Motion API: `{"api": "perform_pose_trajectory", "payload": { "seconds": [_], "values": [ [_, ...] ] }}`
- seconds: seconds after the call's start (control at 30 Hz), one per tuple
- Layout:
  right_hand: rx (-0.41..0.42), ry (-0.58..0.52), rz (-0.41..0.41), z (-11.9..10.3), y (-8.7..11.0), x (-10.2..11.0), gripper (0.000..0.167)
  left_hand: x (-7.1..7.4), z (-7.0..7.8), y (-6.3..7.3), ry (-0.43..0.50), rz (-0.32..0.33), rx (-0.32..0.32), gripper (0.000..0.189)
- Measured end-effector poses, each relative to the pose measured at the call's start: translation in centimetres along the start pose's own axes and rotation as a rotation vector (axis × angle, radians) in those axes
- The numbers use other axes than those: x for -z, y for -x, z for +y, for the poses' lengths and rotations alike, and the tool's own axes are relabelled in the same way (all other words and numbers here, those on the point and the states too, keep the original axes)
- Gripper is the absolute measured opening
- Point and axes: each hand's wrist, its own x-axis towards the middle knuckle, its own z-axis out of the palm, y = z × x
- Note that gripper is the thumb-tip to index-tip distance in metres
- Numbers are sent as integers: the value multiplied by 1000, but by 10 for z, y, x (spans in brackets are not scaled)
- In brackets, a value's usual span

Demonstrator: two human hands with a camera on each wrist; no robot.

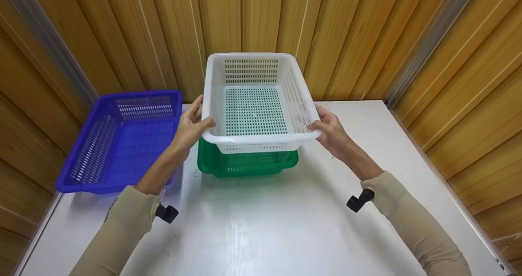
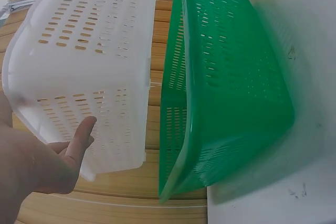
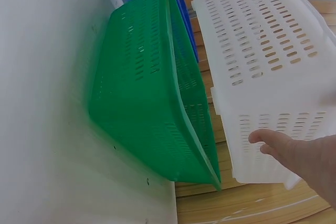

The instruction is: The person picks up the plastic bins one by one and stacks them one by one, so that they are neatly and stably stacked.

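Note:
A white perforated plastic basket [image 1: 255, 138] is held up in both hands, its floor tilted toward the head camera. My left hand [image 1: 191, 125] grips its left side, thumb over the rim and fingers spread along the outer wall. On the opposite side my right hand [image 1: 329, 131] holds it the same way, near the front corner. Below the white basket, a gap apart in both wrist views, a green basket [image 2: 236, 93] stands upright on the white table [image 1: 244, 223]. The white basket hides much of the green one in the head view.
To the left, a larger blue-purple basket [image 1: 140, 145] sits on the table, close to the green one. Wood-patterned panels [image 1: 261, 19] wall in the table at the back and on both sides. Each sleeve carries a small black clip [image 1: 361, 200] near the wrist.

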Motion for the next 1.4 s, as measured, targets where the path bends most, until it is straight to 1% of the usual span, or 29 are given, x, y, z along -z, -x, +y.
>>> {"api": "perform_pose_trajectory", "payload": {
  "seconds": [0.23,0.4,0.63,0.9,1.07,1.27,1.4],
  "values": [
    [15,38,2,-1,-3,0,78,4,1,-1,13,12,-7,87],
    [17,85,9,-3,0,3,83,2,-2,-3,4,8,-5,86],
    [6,105,15,-3,3,10,83,-3,3,-7,-9,-2,28,87],
    [1,112,4,-4,0,7,84,4,9,-4,-18,-14,55,88],
    [4,123,11,-3,1,7,86,6,10,-2,-5,-30,47,88],
    [5,176,-21,-2,-2,11,85,8,9,0,-12,-32,81,89],
    [12,230,-28,-2,-4,13,85,9,10,-1,-18,-31,82,89]
  ]
}}
